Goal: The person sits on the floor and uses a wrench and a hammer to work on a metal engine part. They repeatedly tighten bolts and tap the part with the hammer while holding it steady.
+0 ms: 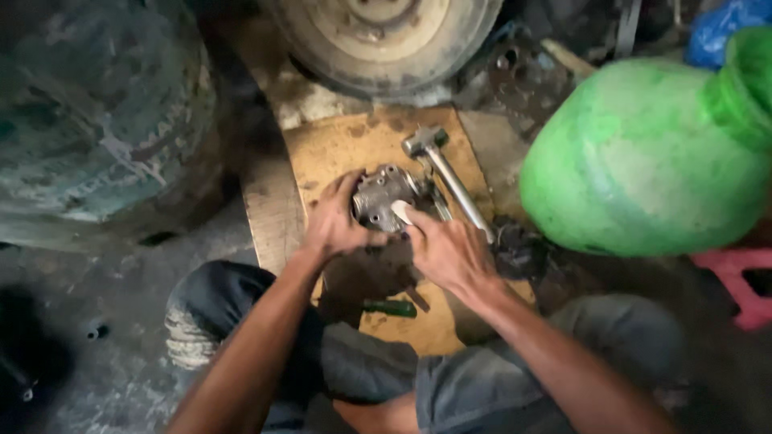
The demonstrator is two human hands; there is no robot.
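Grey metal part: a greasy cast housing (383,195) with round bosses and small holes sits on a tan wooden board (338,145) on the floor, at the centre of the view.
Left hand: the left hand (336,225) cups the housing's left side, fingers curled around its edge and holding it in place.
Right hand: the right hand (450,251) lies against the housing's lower right side, fingers narrowly bent, pinching a small pale object (401,211) at the housing's edge; what that object is cannot be told.
Hammer: a steel hammer (445,169) lies on the board just right of the housing, head toward the top, handle slanting down behind the right hand.
Screwdriver: a dark green handled tool (391,308), likely a screwdriver, lies on the board below the hands, near the person's knees.
Board surface: dark oily stains spread beneath the hands.
Surroundings: a worn tyre on a pale wheel rim (384,36) stands beyond the board; a large green plastic sack (651,157) fills the right; a dark rusty drum (96,112) stands at left.
Person: squatting, grey trousers, both forearms reaching forward.
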